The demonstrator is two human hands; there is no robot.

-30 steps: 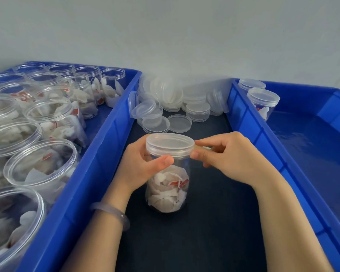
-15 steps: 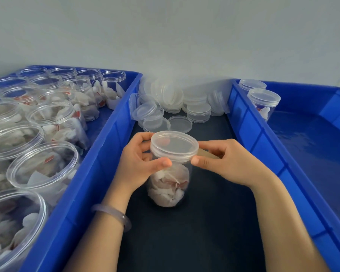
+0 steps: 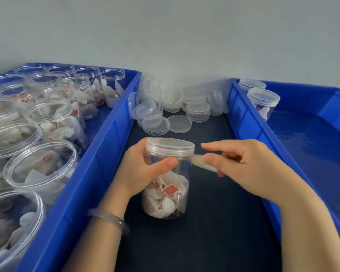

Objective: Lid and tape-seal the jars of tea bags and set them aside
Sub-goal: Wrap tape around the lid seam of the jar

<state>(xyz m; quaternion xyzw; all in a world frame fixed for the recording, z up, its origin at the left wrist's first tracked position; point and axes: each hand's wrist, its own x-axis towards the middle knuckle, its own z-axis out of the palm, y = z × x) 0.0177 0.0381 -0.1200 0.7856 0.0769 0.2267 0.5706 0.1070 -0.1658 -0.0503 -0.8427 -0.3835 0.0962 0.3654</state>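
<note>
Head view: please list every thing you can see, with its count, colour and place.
mat: one, dark, centre
left bin: one, blue, left of mat
right bin: one, blue, right of mat
open jars: many, clear, left bin
lidded jars: two, clear, right bin's far corner
loose lids: pile, clear, mat's far end
jar: one, clear, lidded, mat centre
tape strip: one, translucent, jar's neck, right side
bracelet: one, pale, left wrist
left hand: grips the jar
right hand: pinches the tape strip
</note>
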